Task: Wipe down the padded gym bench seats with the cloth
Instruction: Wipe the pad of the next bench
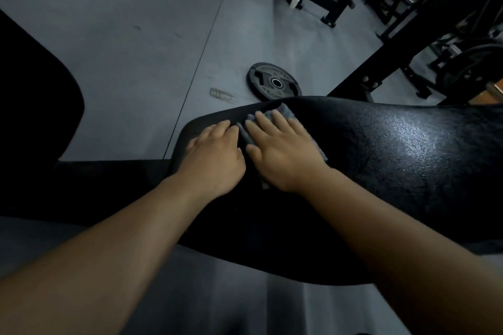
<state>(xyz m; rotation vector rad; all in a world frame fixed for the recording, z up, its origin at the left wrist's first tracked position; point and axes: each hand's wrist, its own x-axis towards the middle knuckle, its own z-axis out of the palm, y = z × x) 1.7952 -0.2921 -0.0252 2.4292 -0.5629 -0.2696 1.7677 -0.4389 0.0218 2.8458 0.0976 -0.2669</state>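
right hand (283,155): fingers straight, pressing grey cloth (287,113) flat on black bench seat (381,149) | left hand (215,158): fingers relaxed, resting on seat beside cloth | weight plate (273,83): far floor

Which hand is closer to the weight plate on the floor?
Right. The right hand presses the cloth near the pad's far edge, just before the weight plate; the left hand rests further left.

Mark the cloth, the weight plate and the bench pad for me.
cloth (284,114): head view, far grey corner.
weight plate (277,83): head view, centre hub.
bench pad (381,149): head view, glossy top surface.
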